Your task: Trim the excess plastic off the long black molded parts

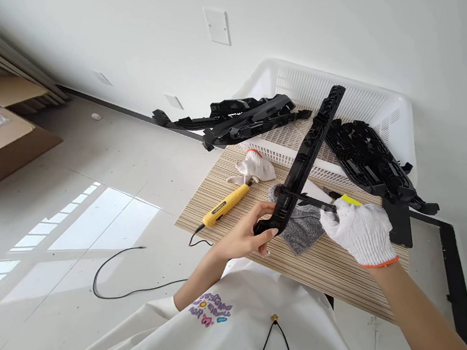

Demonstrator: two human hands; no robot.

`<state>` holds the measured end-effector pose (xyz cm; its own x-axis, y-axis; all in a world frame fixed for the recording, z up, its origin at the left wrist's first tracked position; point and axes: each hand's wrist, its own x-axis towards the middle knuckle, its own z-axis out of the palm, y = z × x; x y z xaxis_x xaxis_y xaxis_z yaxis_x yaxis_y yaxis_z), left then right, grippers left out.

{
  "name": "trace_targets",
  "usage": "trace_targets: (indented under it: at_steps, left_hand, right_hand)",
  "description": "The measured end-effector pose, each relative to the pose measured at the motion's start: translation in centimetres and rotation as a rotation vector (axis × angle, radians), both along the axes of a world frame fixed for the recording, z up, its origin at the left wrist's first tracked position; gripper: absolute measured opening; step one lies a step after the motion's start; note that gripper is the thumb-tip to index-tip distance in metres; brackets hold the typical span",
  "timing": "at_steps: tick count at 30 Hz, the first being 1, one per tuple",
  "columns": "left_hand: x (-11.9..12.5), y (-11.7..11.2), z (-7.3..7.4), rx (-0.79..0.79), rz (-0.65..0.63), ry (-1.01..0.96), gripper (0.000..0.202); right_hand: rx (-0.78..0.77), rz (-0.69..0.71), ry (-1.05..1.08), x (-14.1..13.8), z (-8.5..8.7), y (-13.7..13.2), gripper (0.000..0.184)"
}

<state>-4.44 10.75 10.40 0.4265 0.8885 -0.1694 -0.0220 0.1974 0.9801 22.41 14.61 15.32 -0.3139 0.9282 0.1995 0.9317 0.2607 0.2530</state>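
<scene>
Since you've got that long black plastic strip (306,156) angled up in front of you, that's the place to start: its low end sits above the near part of the table, and its far end sticks up over the basket. Can't tell if it's propped on anything up there. Your bare left hand (246,235) is closed round the bottom end, thumb on the near side, fingers tucked behind. Looks like a steadying hold to me, and taking it that low leaves most of the length uncovered.

Your gloved right hand (356,231) is wrapped round a slim dark tool (317,204) that reaches across the strip just above your left hand. Guessing the glove's there for protection and grip. Can't make out exactly what the tip is touching.

Under all that you've got a gray cloth (302,229) on the striped tabletop (324,273). A yellow corded tool (225,206) lies off to the left, near a loose white glove (256,167), probably to keep your middle space free.

Behind, the white basket (308,84) has black pieces to the left (250,122) and more to the right (368,157), poking past its sides, I'd say because they're too long to fit.
</scene>
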Motion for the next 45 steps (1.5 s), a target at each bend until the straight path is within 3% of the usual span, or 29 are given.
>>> trace_targets:
  at_steps: [11,21,32,39,45]
  left_hand:
    - [0.1,0.0,0.0,-0.030,0.002,-0.006,0.050]
    - [-0.1,0.1,0.2,-0.006,0.007,-0.002,0.047]
    - [0.7,0.9,-0.2,0.040,0.097,0.019,0.049]
    - [0.9,1.5,0.3,0.057,0.095,0.051,0.050]
    - [1.1,1.6,0.9,0.065,0.091,0.018,0.045]
  right_hand:
    - [-0.019,-0.009,0.068,0.0,-0.2,0.0,0.056]
    - [0.163,0.004,0.060,0.6,-0.7,-0.2,0.071]
    - [0.020,-0.011,0.141,0.2,-0.7,-0.7,0.073]
    - [0.018,0.042,0.078,-0.4,-0.8,-0.3,0.054]
    - [-0.029,0.015,0.094,-0.3,-0.9,-0.3,0.062]
